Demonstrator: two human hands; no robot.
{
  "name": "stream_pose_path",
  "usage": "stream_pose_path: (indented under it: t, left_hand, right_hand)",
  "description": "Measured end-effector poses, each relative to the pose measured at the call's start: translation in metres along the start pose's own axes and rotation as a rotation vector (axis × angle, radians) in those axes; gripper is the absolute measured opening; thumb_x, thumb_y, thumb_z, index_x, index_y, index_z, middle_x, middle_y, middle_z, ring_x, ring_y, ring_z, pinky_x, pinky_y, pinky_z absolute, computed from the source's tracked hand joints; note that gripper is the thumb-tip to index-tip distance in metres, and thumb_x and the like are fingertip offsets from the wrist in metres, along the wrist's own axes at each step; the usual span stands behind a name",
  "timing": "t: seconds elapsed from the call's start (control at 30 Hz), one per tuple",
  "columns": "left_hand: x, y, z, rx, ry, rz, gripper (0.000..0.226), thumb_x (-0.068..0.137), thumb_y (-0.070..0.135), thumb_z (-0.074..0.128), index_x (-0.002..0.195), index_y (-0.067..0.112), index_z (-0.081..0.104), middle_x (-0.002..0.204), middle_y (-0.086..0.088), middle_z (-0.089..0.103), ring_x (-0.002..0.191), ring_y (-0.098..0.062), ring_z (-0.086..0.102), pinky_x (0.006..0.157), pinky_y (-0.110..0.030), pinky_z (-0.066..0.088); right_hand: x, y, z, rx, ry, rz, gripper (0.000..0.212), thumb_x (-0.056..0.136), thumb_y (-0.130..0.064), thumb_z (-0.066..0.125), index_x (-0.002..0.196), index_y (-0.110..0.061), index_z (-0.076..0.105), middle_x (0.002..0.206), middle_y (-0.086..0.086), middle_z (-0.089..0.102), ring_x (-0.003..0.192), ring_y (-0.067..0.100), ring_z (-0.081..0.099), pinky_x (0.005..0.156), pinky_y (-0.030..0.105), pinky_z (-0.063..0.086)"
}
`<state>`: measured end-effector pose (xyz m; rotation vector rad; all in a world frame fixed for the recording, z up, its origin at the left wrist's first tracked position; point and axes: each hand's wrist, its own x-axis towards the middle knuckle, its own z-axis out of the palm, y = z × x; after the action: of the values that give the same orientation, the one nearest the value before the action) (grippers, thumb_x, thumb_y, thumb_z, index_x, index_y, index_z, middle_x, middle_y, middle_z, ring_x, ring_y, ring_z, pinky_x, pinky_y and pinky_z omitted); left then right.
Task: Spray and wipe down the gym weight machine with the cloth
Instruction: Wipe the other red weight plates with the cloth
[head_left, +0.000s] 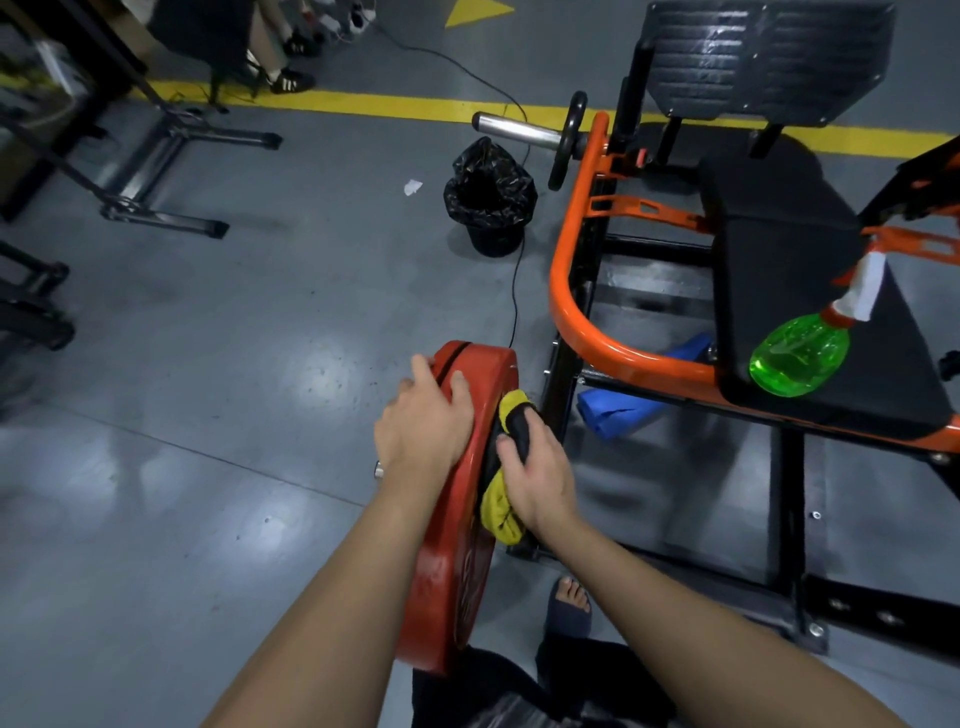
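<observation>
Orange-and-black weight machine (566, 306) took up the whole right side, black seat pad (779, 234) on top. Red weight plate (447, 571) stood on edge just left of the frame. Green spray bottle (800, 358) was lying on the pad, well apart from both hands. Left hand (423, 426) gripped the plate's rim, fingers curled over it. Right hand (540, 478) had its fingers clamped on the yellow-and-black cloth (501, 512), pressed against the plate's face.
</observation>
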<state>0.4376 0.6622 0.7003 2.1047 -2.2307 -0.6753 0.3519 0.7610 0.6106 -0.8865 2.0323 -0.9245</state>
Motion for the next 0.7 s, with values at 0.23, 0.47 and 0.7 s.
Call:
stream_pose_path:
  t: [0.23, 0.47, 0.7]
  left_hand:
    - [0.002, -0.006, 0.003, 0.087, -0.025, 0.042, 0.054, 0.104, 0.054, 0.027, 0.154, 0.034, 0.034, 0.135, -0.016, 0.057, 0.117, -0.042, 0.059, 0.097, -0.044, 0.044]
    - [0.006, -0.004, 0.004, 0.131, -0.030, 0.057, 0.060, 0.102, 0.060, 0.024, 0.156, 0.035, 0.032, 0.137, -0.017, 0.055, 0.117, -0.043, 0.059, 0.098, -0.046, 0.045]
    - [0.001, -0.007, 0.005, 0.132, -0.026, 0.052, 0.068, 0.098, 0.069, 0.028, 0.155, 0.034, 0.033, 0.138, -0.013, 0.055, 0.119, -0.040, 0.059, 0.094, -0.044, 0.045]
  right_hand:
    - [0.046, -0.032, -0.012, 0.371, 0.074, 0.323, 0.075, 0.081, -0.068, 0.041, 0.140, -0.025, 0.061, 0.136, 0.007, 0.065, 0.128, 0.031, 0.057, 0.112, 0.044, 0.042]
    - [-0.050, -0.024, -0.006, 0.177, 0.052, 0.061, 0.051, 0.090, -0.066, 0.041, 0.121, -0.028, 0.054, 0.102, 0.008, 0.071, 0.100, 0.034, 0.066, 0.086, 0.043, 0.052]
    - [0.050, -0.034, -0.016, 0.026, 0.066, 0.169, 0.045, 0.107, -0.044, 0.041, 0.139, -0.015, 0.052, 0.132, 0.022, 0.063, 0.123, 0.042, 0.057, 0.098, 0.044, 0.043]
